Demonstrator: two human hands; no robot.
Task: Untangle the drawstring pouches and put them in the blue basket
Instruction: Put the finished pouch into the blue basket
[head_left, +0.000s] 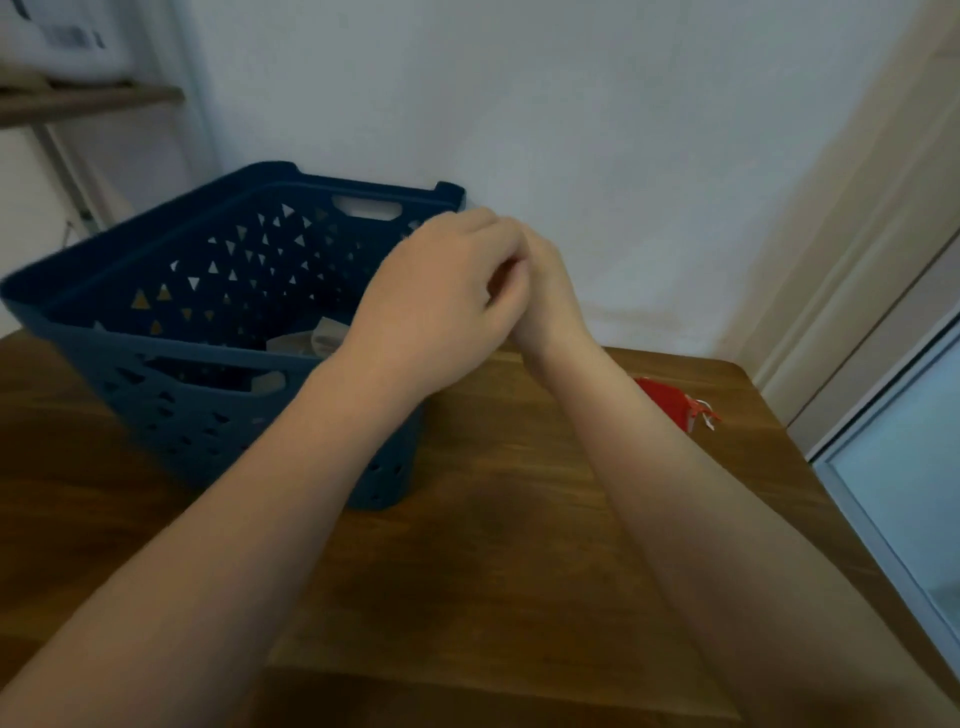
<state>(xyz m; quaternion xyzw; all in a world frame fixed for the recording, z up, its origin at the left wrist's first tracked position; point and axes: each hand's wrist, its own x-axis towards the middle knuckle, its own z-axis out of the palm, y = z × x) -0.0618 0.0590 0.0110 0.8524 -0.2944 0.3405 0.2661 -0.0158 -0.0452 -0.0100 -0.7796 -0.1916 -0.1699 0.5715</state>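
The blue basket (171, 364) stands on the left of the wooden table (519, 519), with a pale pouch (311, 340) lying inside it. My left hand (441, 301) and my right hand (545, 301) are raised together beside the basket's right rim, fingers curled and touching each other. Whatever lies between the fingers is hidden. A red drawstring pouch (670, 402) with white cords lies on the table to the right, partly behind my right forearm.
A white wall stands just behind the table. A shelf (88, 101) hangs at the upper left. A door frame and a glass panel (904, 467) border the table's right edge.
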